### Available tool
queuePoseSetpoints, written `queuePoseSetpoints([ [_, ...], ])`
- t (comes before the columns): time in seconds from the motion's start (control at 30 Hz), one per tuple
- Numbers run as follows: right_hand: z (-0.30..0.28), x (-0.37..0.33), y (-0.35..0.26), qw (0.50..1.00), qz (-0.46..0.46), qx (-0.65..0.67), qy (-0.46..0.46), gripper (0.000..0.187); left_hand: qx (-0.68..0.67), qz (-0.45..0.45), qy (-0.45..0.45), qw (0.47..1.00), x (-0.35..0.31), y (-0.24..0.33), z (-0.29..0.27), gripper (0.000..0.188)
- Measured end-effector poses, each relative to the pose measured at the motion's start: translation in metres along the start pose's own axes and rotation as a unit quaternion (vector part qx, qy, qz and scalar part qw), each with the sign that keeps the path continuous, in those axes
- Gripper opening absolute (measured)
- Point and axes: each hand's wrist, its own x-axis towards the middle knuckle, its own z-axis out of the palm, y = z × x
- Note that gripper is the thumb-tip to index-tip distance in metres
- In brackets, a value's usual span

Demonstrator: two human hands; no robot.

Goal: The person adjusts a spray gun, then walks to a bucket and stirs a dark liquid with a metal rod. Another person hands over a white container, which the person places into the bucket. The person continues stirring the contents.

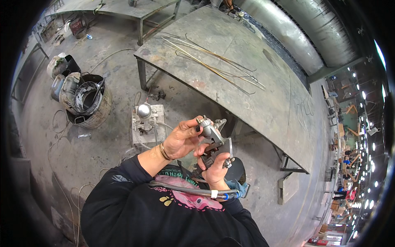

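Observation:
A silver metal spray gun [209,131] is held up in front of my chest, tilted, near the edge of the metal table. My left hand [177,142] has its fingers closed around the round nozzle end, with the thumb hidden in part. My right hand [216,172] wraps the gun's body and handle from below, its thumb along the near side. Grey and black hoses [185,189] cross my front below the hands, with blue fittings at the end by my right wrist. A blue cloth-like piece [242,189] shows beside that wrist.
Several long bent metal rods [218,61] lie on the large metal table [185,70]. A pump unit with a round silver top [144,110] stands on the floor to the left. Farther left sit a large stained tub [98,109] and loose hoses [78,197]. Another person's legs [214,3] show at the far edge.

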Motion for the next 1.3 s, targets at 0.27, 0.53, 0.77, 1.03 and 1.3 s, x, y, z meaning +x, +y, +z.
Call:
queuePoseSetpoints([
  [0.27, -0.001, 0.006, -0.005, 0.999, 0.042, 0.027, 0.003, 0.096, 0.016, 0.03, 0.006, 0.999, -0.001, 0.005, 0.015, 0.048],
  [0.53, 0.002, 0.005, -0.002, 0.999, 0.037, 0.004, 0.03, 0.096, 0.039, 0.024, 0.034, 0.998, 0.002, 0.009, 0.013, 0.055],
  [0.77, 0.002, 0.005, 0.0, 0.999, 0.016, -0.004, 0.042, 0.093, 0.044, 0.029, 0.062, 0.997, 0.001, 0.006, 0.011, 0.052],
  [1.03, 0.008, 0.005, 0.005, 0.997, -0.009, -0.043, 0.067, 0.09, 0.008, 0.027, 0.073, 0.997, -0.002, 0.013, 0.018, 0.043],
  [1.3, 0.018, 0.011, 0.003, 0.996, -0.04, -0.051, 0.055, 0.089, 0.013, 0.021, 0.064, 0.998, -0.003, 0.009, 0.003, 0.032],
])
